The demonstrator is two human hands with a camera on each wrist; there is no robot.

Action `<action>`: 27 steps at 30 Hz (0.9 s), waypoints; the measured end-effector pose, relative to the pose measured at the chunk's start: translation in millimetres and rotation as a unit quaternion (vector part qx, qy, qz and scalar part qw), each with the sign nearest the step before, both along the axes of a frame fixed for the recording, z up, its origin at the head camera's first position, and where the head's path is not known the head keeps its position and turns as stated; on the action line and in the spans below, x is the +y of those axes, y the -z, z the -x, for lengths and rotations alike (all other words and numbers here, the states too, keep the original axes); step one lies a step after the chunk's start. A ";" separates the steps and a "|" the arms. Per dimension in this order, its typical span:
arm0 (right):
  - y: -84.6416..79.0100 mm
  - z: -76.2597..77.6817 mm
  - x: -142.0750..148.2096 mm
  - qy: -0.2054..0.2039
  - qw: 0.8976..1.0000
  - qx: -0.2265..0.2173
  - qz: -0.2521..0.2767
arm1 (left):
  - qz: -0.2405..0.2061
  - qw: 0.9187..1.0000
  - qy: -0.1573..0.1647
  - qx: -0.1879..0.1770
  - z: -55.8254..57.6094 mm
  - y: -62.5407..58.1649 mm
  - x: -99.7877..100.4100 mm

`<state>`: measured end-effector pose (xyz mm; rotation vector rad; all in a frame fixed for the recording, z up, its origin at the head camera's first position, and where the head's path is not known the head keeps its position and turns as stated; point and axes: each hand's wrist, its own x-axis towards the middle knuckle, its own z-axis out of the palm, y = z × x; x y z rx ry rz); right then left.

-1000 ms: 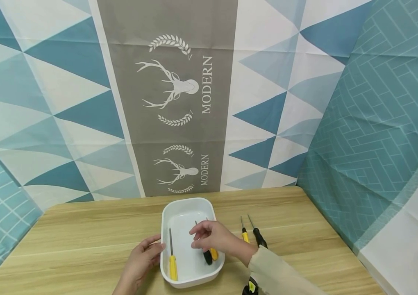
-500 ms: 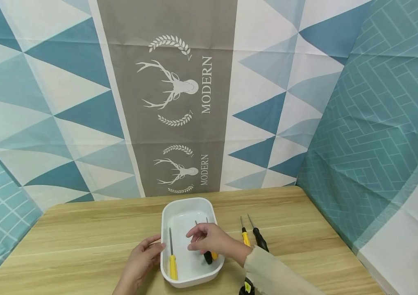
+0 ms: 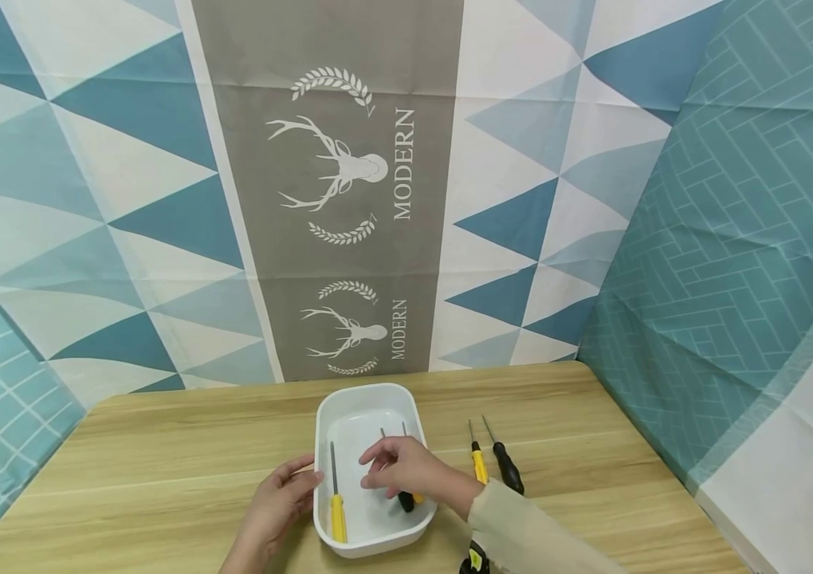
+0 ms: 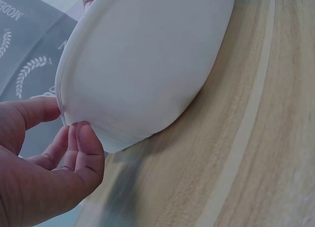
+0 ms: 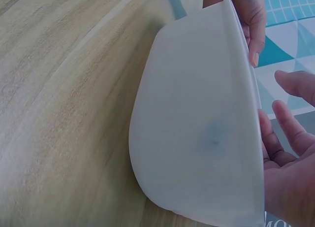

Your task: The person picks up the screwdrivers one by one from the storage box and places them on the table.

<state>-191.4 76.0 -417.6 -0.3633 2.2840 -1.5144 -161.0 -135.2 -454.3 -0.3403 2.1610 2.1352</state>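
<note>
A white plastic tray [image 3: 371, 546] sits on the table. My left hand [image 3: 276, 510] holds its left rim, thumb over the edge and curled fingers against the outer wall in the left wrist view. My right hand [image 3: 406, 470] hovers over the tray's right side with fingers loosely bent and a gap between thumb and fingertips, nothing in it. Inside, a yellow-handled screwdriver [image 3: 338, 518] lies along the left wall. On the right side, a black-handled screwdriver [image 3: 406, 502] and a yellow-orange-handled one [image 3: 418, 498] lie partly hidden under my right hand.
Right of the tray on the wooden table [image 3: 184, 478] lie a yellow-and-black screwdriver [image 3: 478, 462] and a black screwdriver [image 3: 508, 469]. A black item with a yellow-green mark [image 3: 476, 556] shows at the front, partly behind my right sleeve [image 3: 521, 526]. A patterned cloth backdrop stands behind the table.
My right hand has drifted slightly left and down over the tray, its sleeve uncovering more of the black screwdriver on the table. My left hand stays at the rim.
</note>
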 end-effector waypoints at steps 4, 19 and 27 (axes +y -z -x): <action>1.9 -0.2 -2.3 0.005 1.000 0.002 -0.007 | -0.002 1.000 0.000 0.001 0.0 0.8 -0.1; 6.7 1.0 -12.5 0.018 0.999 -0.013 -0.027 | 0.006 1.000 0.001 -0.002 1.7 1.3 -0.8; 4.8 -0.9 -18.8 0.027 0.998 -0.038 -0.045 | 0.004 1.000 0.005 -0.001 1.3 1.4 -1.3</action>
